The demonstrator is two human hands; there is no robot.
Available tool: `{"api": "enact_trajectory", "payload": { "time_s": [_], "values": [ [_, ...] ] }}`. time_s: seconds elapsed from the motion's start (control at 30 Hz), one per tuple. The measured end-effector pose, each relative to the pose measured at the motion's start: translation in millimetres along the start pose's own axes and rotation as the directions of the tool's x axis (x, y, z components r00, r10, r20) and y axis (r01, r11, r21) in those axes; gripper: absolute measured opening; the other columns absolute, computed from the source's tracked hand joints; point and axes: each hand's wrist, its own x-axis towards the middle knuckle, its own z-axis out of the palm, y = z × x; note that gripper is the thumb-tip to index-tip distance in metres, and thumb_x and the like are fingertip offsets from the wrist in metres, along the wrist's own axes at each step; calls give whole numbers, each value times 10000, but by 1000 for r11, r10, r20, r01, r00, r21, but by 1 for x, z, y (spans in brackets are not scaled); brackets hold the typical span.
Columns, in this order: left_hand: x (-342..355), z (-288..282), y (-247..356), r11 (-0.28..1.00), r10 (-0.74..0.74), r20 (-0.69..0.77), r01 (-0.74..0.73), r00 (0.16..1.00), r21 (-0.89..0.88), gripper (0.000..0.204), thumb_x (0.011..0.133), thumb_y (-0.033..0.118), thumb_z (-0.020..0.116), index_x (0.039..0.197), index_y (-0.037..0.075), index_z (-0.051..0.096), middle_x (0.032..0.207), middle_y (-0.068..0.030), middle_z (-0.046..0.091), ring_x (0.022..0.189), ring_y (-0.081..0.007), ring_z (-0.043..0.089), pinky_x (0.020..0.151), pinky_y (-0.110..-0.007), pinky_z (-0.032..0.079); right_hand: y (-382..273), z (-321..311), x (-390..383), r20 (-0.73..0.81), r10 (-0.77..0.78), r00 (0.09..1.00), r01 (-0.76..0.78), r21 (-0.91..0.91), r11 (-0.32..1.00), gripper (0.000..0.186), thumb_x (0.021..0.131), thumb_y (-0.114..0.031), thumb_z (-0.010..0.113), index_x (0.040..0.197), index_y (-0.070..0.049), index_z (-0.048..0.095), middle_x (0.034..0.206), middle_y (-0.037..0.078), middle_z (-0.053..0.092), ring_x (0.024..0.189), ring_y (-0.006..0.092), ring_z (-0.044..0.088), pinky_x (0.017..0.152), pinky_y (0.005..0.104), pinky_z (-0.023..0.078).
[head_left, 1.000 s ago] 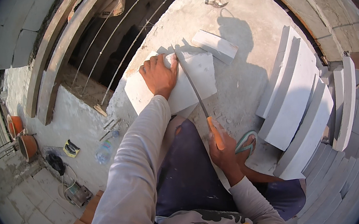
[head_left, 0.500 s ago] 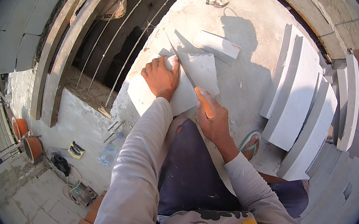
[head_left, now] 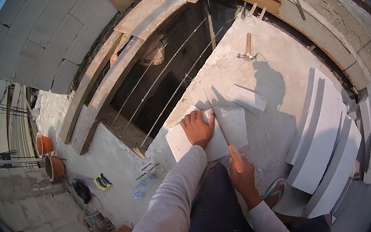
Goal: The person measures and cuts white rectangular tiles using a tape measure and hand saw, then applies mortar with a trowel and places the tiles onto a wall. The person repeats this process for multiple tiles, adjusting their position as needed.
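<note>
My left hand (head_left: 198, 128) presses on a white block (head_left: 234, 133) lying on the concrete, its fingers curled over the top by the cut line. In my right hand (head_left: 241, 171) is the orange handle of a hand saw (head_left: 220, 128); its long blade runs forward across the block, just right of my left fingers. A smaller white piece (head_left: 247, 99) rests beyond the block to the right. Farther off lies a hammer (head_left: 248, 51), its head toward me.
An opening crossed by rebar (head_left: 162, 77) borders the slab at the upper left, with timber boards (head_left: 104, 98) alongside. Long white blocks (head_left: 319, 146) are stacked at my right beside my sandaled foot (head_left: 275, 188). Orange buckets (head_left: 54, 167), a power tool (head_left: 97, 222) and a bottle (head_left: 141, 188) sit leftward.
The saw and my right hand have slid forward along the block since a second ago. The whole view has shifted, showing more of the wall and boards ahead. My left hand stays on the block.
</note>
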Motion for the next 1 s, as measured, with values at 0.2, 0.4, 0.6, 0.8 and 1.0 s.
{"api": "enact_trajectory", "payload": {
  "time_s": [0.2,0.4,0.6,0.8,1.0],
  "values": [
    [2,3,1,1000,16,-17,-16,1000,21,539,1006,568,491,1186,103,696,1204,-124,665,1193,-310,540,1093,-488,310,19,-15,-30,1,-156,988,155,-144,977,358,1001,-117,580,1308,64,617,1193,284,697,1070,380,722,889,428,573],
    [4,3,1,999,16,-21,-16,1000,41,512,1013,539,495,1166,94,694,1189,-122,668,1178,-313,546,1082,-487,321,-6,-12,-12,39,49,998,-48,-27,998,365,1001,-127,586,1314,60,611,1213,279,690,1055,397,723,895,413,574],
    [4,8,6,998,59,-75,-57,995,20,487,1014,509,506,1124,70,687,1164,-124,672,1155,-322,557,1064,-491,335,3,-7,-3,-5,-16,1000,17,41,999,366,1011,-128,593,1318,72,597,1241,281,682,1092,397,714,927,414,560],
    [6,7,-1,999,41,-75,-39,996,30,474,1016,493,505,1107,63,684,1148,-133,670,1149,-328,558,1063,-498,332,17,-22,-56,36,-18,999,20,-69,997,390,1017,-130,586,1354,66,572,1241,279,687,1100,378,717,933,395,556],
    [5,9,9,998,55,-64,-54,996,20,463,1018,478,505,1120,62,681,1154,-137,671,1141,-330,561,1061,-499,331,-13,1,23,44,108,993,-113,128,985,428,994,-125,597,1371,72,553,1247,275,682,1107,394,710,941,413,567]
  ]
}}
